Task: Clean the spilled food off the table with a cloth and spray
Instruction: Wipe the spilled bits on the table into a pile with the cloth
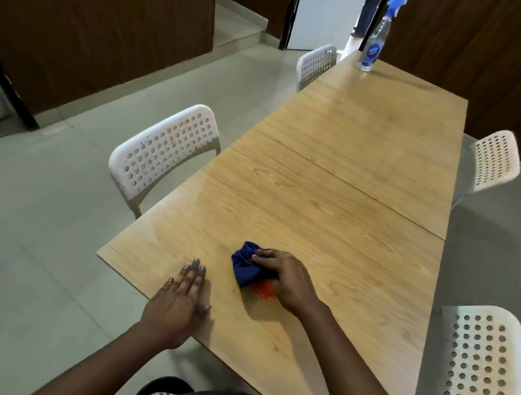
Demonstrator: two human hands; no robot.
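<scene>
Blue cloth (245,264), all bunched and wrinkly, sat on the pale woodgrain table (341,183) with the right hand (286,280) curled over it, gripping it. Right under that hand was a crumbly orange-red spill (265,290), touching the cloth's near edge. The left hand (179,301) lay flat on the table's near corner, fingers straight and together. The clear plastic spray bottle (377,40) with a blue trigger stood upright way down the far end. White plastic chairs (166,153) with round holes surrounded the table.

Long wooden table (341,183): blue cloth (245,266), orange spill (265,290), far-end spray bottle (378,37).
</scene>
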